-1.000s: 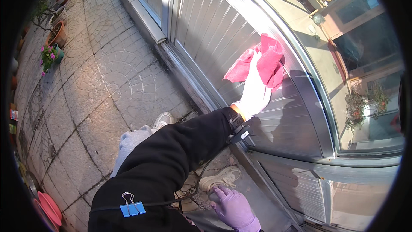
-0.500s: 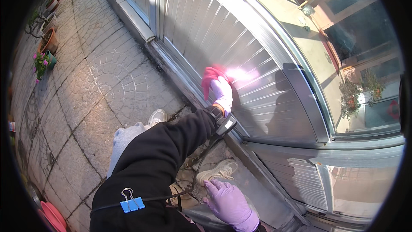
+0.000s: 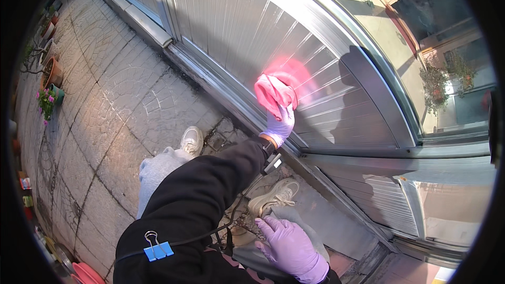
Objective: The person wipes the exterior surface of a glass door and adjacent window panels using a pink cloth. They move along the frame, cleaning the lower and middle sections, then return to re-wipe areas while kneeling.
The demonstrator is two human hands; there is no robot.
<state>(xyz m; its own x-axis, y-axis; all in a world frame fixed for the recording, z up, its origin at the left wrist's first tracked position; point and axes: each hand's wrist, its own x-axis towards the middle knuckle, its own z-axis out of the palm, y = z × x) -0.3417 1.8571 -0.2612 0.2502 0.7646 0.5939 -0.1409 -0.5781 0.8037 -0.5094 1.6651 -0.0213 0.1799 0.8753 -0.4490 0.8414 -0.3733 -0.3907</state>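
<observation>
Pink cloth [image 3: 275, 96] lies just off the middle of the view, toward one o'clock, against or just beside a grey ribbed panel [image 3: 226, 26]; which of the two, I cannot tell. A window [image 3: 452, 26] fills two o'clock. Flowerpots line the rim between nine and ten, among them a terracotta pot [image 3: 53, 73] and a pink-flowered plant [image 3: 47, 102]. At seven, a blue binder clip [image 3: 159, 251] sits on the black sleeve [image 3: 192, 192], and a dark cable runs past it. Shoes stand at half past eight [image 3: 192, 141] and half past five [image 3: 274, 197].

A metal sill [image 3: 223, 81] edges the panel's foot, slanting from half past ten toward four. Open paving [image 3: 115, 110] spreads at nine.

The left hand [image 3: 281, 123] has its grip gathered around the cloth, pinching its near end. At five, the right hand [image 3: 294, 247] lies over a grey trouser leg, fingers loosely bent, thumb apart.
</observation>
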